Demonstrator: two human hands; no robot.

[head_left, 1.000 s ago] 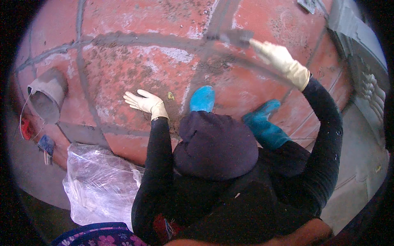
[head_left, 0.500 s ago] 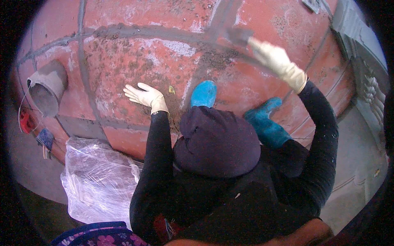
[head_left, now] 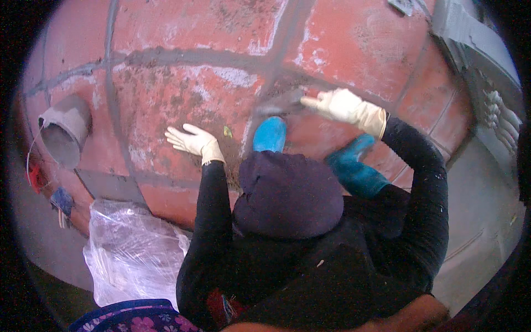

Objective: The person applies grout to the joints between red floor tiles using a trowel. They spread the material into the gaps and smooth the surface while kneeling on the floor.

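Note:
My right hand (head_left: 343, 106), in a cream rubber glove, is closed around what looks like a small grey trowel (head_left: 281, 102). Motion smears the tool, so its exact shape is unclear. It is over the dark, crumbly mortar near the toe of a blue rubber boot (head_left: 270, 134). To the left, my left hand (head_left: 193, 142), gloved the same way, is held flat with fingers stretched out and nothing in it. Under both hands lie large red tiles (head_left: 166, 105) with grey joints (head_left: 193, 57) and patches of loose grit. A small yellowish scrap (head_left: 227, 131) lies beside my left hand.
A grey bucket (head_left: 77, 113) lies tipped on its side at the left, near a red object (head_left: 36, 178) and a blue-handled brush-like tool (head_left: 61, 202). Clear plastic wrapping (head_left: 133, 249) covers something at lower left. Grey moulded pieces (head_left: 478, 50) stand at the right.
My right hand has swept the tool down and to the left, from the upper right toward the boot's toe. My left hand stays spread in nearly the same place.

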